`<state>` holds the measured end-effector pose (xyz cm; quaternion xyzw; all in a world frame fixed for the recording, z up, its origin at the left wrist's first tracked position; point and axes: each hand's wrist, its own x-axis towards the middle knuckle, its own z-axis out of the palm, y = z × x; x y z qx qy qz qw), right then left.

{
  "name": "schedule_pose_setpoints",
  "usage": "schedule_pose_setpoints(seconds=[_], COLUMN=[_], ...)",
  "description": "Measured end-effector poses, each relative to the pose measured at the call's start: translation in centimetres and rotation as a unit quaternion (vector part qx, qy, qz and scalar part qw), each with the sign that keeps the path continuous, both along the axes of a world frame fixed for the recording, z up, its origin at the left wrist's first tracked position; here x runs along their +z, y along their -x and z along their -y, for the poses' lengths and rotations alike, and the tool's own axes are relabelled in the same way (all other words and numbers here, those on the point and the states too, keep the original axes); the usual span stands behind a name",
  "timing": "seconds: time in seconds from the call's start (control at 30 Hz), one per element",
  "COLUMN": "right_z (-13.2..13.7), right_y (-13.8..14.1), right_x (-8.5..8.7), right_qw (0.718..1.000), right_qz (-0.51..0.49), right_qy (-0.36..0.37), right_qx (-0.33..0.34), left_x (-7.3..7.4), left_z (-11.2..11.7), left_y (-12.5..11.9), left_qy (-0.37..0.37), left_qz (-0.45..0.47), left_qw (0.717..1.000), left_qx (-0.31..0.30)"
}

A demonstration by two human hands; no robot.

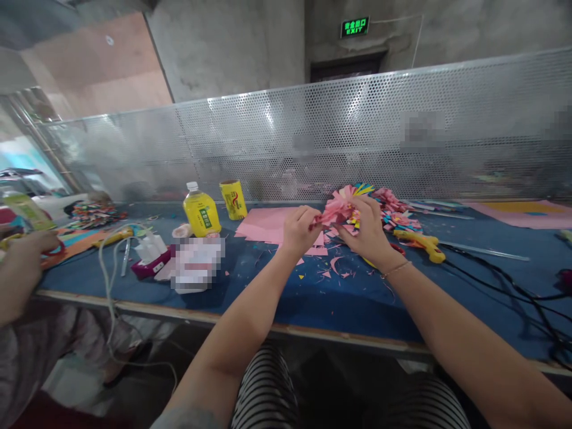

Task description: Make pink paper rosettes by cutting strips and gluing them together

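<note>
Both my hands are raised over the blue table (339, 298) and meet on one pink folded paper piece (334, 210). My left hand (298, 229) pinches its left end with fingers curled. My right hand (363, 229) grips its right side from above, fingers closed. Flat pink paper sheets (263, 225) lie just behind my left hand. Small pink and yellow paper scraps (333, 268) are scattered under my wrists. A heap of finished pink and multicoloured paper pieces (393, 211) lies right behind my right hand.
A yellow glue gun (424, 243) with black cables (513, 280) lies to the right. A yellow drink bottle (201, 211) and a yellow can (233, 199) stand to the left. Another person's hand (24, 253) works at the far left. A perforated metal screen (357, 137) backs the table.
</note>
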<state>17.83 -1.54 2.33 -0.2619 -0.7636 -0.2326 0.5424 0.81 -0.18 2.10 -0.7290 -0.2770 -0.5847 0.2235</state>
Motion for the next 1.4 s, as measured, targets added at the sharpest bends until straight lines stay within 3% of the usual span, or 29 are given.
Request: schedule_pose_setpoints(seconds=[0.13, 0.23, 0.33, 0.43, 0.53, 0.7, 0.8, 0.93, 1.0, 1.13, 1.23, 1.4], right_z=[-0.5, -1.1, -1.7, -1.8, -1.6, -1.7, -2.2, -2.9, -2.9, -2.7, -2.8, -3.1], right_y=[-0.2, -0.1, 0.3, 0.7, 1.0, 1.0, 1.0, 0.9, 0.8, 0.5, 0.4, 0.3], right_x=[0.1, -0.1, -0.5, -0.9, -0.9, -1.0, -1.5, -2.1, -2.1, -1.6, -1.4, -1.5], right_qw=[0.996, 0.977, 0.926, 0.855, 0.809, 0.792, 0.803, 0.837, 0.840, 0.854, 0.864, 0.844], right_qz=[-0.044, -0.069, -0.111, -0.143, -0.166, -0.168, -0.144, -0.080, -0.057, -0.078, -0.116, -0.160], right_qy=[0.074, 0.186, 0.336, 0.463, 0.519, 0.543, 0.546, 0.526, 0.530, 0.510, 0.484, 0.489], right_qx=[0.024, 0.079, 0.133, 0.186, 0.222, 0.224, 0.190, 0.126, 0.101, 0.072, 0.081, 0.156], left_x=[0.7, 1.0, 0.8, 0.3, 0.2, 0.2, 0.0, -0.4, -0.6, -0.5, -0.4, -0.5], left_z=[0.8, 0.4, -0.8, -1.8, -2.1, -2.1, -2.2, -2.5, -2.5, -2.4, -2.0, -1.9], left_y=[-0.2, -0.2, 0.0, 0.1, 0.3, 0.8, 1.0, 1.3, 1.4, 1.5, 1.3, 1.0], left_qy=[0.126, 0.220, 0.320, 0.404, 0.467, 0.538, 0.539, 0.510, 0.511, 0.538, 0.558, 0.552], left_qz=[0.149, 0.270, 0.340, 0.362, 0.375, 0.379, 0.395, 0.383, 0.369, 0.329, 0.284, 0.233], left_qw=[0.981, 0.933, 0.861, 0.797, 0.750, 0.678, 0.675, 0.717, 0.728, 0.725, 0.720, 0.726], left_qx=[-0.021, -0.093, -0.205, -0.265, -0.280, -0.327, -0.314, -0.280, -0.269, -0.276, -0.298, -0.338])
